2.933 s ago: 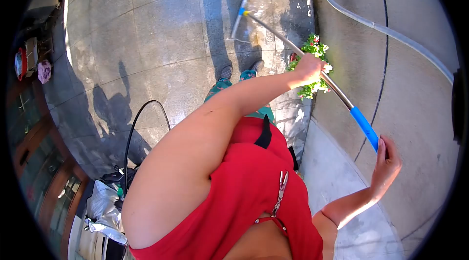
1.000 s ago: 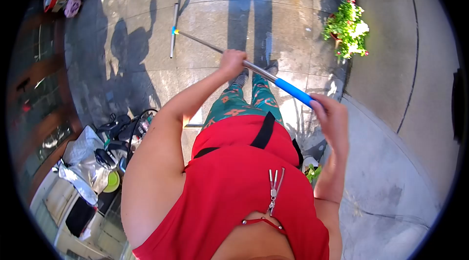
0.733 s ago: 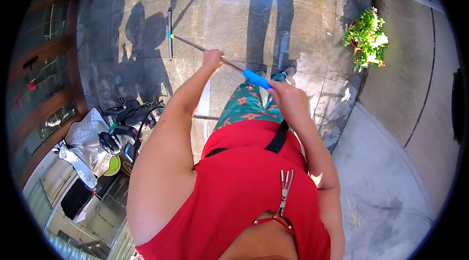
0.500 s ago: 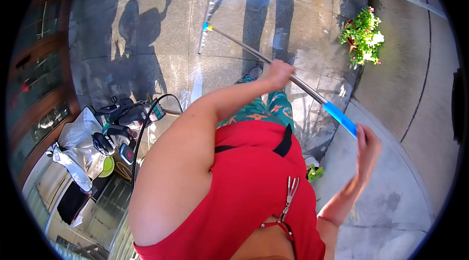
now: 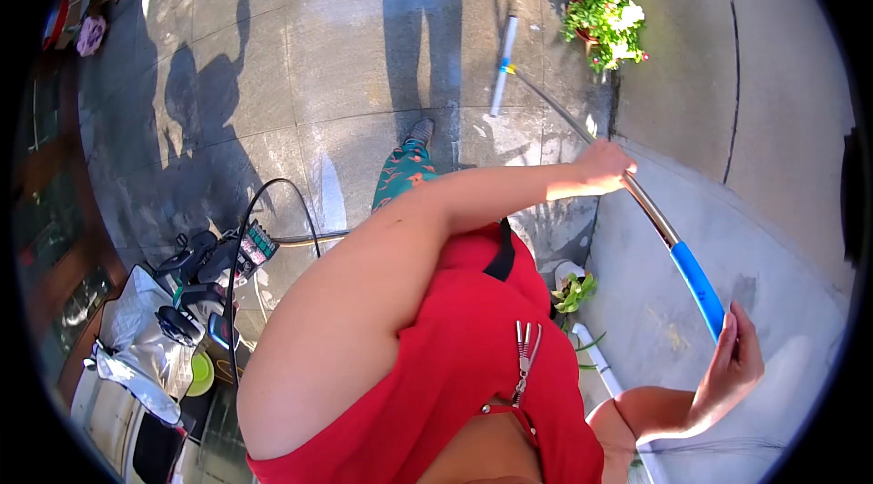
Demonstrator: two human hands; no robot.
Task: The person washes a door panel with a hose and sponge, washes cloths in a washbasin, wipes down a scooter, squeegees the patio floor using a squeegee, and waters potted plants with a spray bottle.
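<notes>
A long-handled squeegee (image 5: 562, 109) slants across the view, its metal pole running from a narrow pale head (image 5: 496, 95) to a blue grip (image 5: 697, 286). A blue and yellow joint links the head to the pole, and the head is at the paving. My left hand (image 5: 602, 168), on the arm stretched across my body, is closed round the metal pole above the grip. At the blue end, my right hand (image 5: 738, 357) pinches the grip between thumb and fingers, partly hidden by the hand itself.
A flowering potted plant (image 5: 606, 19) stands at the upper right by the low wall. Beside my right side is a small leafy plant (image 5: 575, 291). Bags and gear (image 5: 186, 293) lie at lower left, with a black hose (image 5: 238, 252) looping up near them.
The squeegee head has swung to the right across the paving. Both hands have moved right and down with the pole, and the view has shifted to the right.
</notes>
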